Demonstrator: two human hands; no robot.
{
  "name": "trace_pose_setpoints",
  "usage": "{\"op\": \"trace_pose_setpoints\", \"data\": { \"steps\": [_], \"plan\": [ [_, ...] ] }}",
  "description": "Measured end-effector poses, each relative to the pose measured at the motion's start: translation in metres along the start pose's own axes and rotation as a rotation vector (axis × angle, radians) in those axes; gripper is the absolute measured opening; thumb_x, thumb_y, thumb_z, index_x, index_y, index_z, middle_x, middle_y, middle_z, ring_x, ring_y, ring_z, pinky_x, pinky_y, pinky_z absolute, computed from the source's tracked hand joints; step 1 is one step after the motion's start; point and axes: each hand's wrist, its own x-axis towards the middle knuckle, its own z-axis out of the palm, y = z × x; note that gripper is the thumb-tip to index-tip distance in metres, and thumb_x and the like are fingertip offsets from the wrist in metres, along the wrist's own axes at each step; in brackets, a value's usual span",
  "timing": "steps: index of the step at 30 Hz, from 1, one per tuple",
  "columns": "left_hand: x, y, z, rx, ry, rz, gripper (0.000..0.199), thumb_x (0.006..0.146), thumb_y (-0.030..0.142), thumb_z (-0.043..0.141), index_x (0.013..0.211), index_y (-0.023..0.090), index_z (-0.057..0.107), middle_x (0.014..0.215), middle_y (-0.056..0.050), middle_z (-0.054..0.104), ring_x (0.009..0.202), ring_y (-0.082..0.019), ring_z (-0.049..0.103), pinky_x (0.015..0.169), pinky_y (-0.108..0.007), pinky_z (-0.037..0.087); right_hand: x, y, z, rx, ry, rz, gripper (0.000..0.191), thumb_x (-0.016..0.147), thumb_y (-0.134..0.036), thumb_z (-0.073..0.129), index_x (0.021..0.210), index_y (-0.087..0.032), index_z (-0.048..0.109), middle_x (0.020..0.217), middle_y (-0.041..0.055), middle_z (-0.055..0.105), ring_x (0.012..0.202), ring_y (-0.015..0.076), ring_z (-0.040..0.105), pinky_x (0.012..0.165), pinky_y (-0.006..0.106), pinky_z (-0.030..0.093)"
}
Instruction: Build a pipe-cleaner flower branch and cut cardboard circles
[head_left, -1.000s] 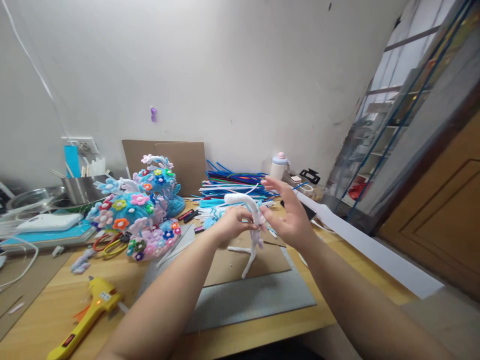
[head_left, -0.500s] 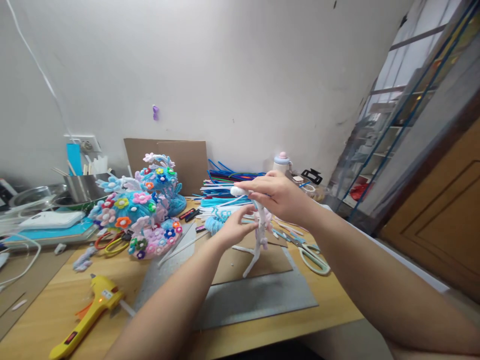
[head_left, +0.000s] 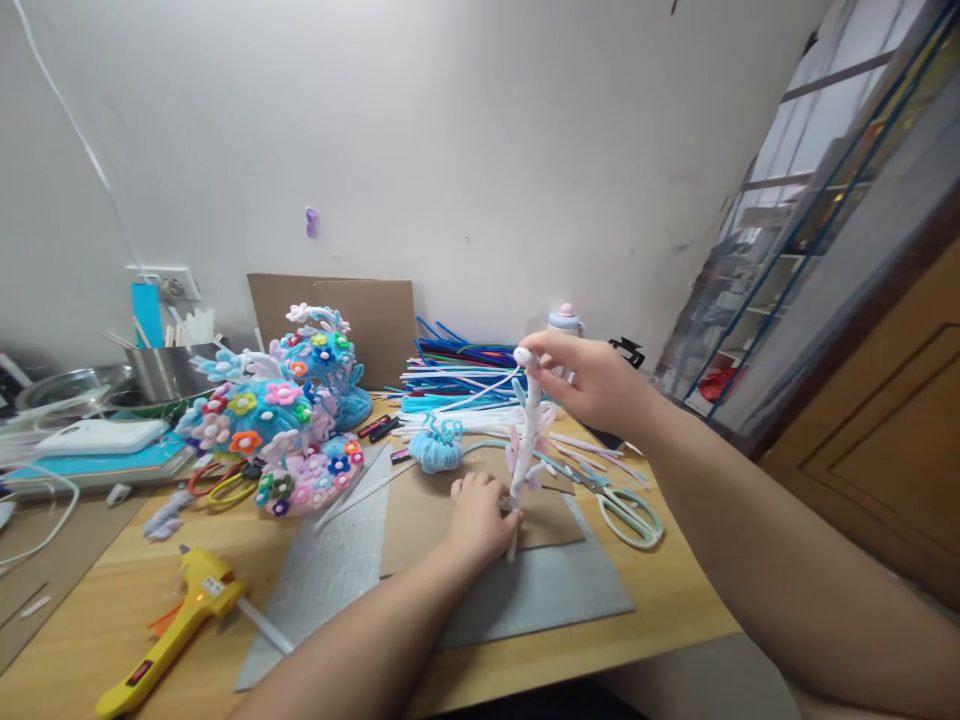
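Observation:
A white fuzzy pipe-cleaner stem (head_left: 529, 430) stands upright over the cardboard sheet (head_left: 416, 515), with pale pink and blue petal-like pieces along its sides. My right hand (head_left: 589, 378) pinches its rounded white top between thumb and fingers. Low on the stem, my left hand (head_left: 480, 515) grips the base, partly hiding it. Behind my left hand sits a light-blue pumpkin-shaped pipe-cleaner piece (head_left: 436, 450) with curly tendrils. To the right of the stem lie green-handled scissors (head_left: 630, 518).
A yellow glue gun (head_left: 176, 630) lies at the front left. Colourful pipe-cleaner flower arrangements (head_left: 277, 405) stand behind it. Bundled pipe cleaners (head_left: 465, 375) lie along the wall, near a bottle (head_left: 564, 320). A grey mat (head_left: 555, 600) lies under the cardboard.
The stem has become more upright, its top moving right with my right hand. My left hand has slid down from the stem's upper part to its base, uncovering the blue pumpkin-shaped piece.

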Motion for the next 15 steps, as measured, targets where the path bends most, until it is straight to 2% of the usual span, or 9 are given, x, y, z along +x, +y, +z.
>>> {"op": "trace_pose_setpoints", "data": {
  "steps": [2,5,8,10,13,15],
  "plan": [
    [0.001,0.0,-0.003,-0.024,-0.062,-0.026,0.013,0.068,0.029,0.067,0.076,0.019,0.068,0.091,-0.009,0.065,0.099,-0.03,0.054,0.092,-0.045,0.033,-0.004,0.005,-0.001,0.107,0.072,0.045,0.015,0.09,-0.029,0.051,0.101,-0.023,0.059,0.086,0.0003,0.064,0.077,0.0152,0.064,0.069,0.028,0.051],
    [0.001,0.0,-0.008,-0.123,-0.185,-0.077,0.017,0.073,0.031,0.062,0.081,0.018,0.069,0.081,-0.006,0.068,0.08,-0.024,0.06,0.077,-0.037,0.042,-0.008,0.012,0.0,0.381,0.23,0.112,0.014,0.086,-0.031,0.058,0.097,-0.024,0.057,0.093,0.0009,0.065,0.083,0.017,0.065,0.076,0.034,0.054],
    [-0.006,0.003,-0.013,-0.283,-0.314,-0.109,0.023,0.078,0.033,0.057,0.09,0.018,0.07,0.077,-0.003,0.069,0.071,-0.019,0.061,0.067,-0.03,0.045,-0.012,0.014,0.001,0.59,0.32,0.138,0.016,0.081,-0.027,0.065,0.095,-0.026,0.056,0.09,-0.0006,0.065,0.082,0.0179,0.067,0.08,0.041,0.055],
    [-0.016,0.007,-0.015,-0.393,-0.372,-0.127,0.03,0.081,0.041,0.053,0.088,0.017,0.069,0.074,-0.003,0.069,0.067,-0.018,0.061,0.063,-0.028,0.045,-0.013,0.014,0.001,0.652,0.352,0.131,0.018,0.08,-0.023,0.066,0.094,-0.027,0.056,0.088,-0.0012,0.066,0.083,0.0184,0.067,0.082,0.043,0.054],
    [-0.035,0.013,-0.017,-0.555,-0.388,-0.154,0.046,0.085,0.056,0.04,0.076,0.016,0.063,0.076,-0.006,0.069,0.067,-0.017,0.062,0.062,-0.028,0.047,-0.017,0.016,-0.001,0.663,0.447,0.147,0.02,0.077,-0.019,0.067,0.091,-0.027,0.057,0.089,-0.0011,0.065,0.088,0.0183,0.065,0.083,0.042,0.053],
    [-0.045,0.013,-0.018,-0.644,-0.341,-0.176,0.05,0.086,0.061,0.033,0.074,0.018,0.054,0.077,-0.007,0.069,0.07,-0.018,0.064,0.064,-0.03,0.05,-0.022,0.021,-0.004,0.64,0.522,0.211,0.022,0.072,-0.017,0.071,0.087,-0.027,0.059,0.084,-0.0019,0.062,0.08,0.0157,0.063,0.073,0.035,0.053]
  ]
}}
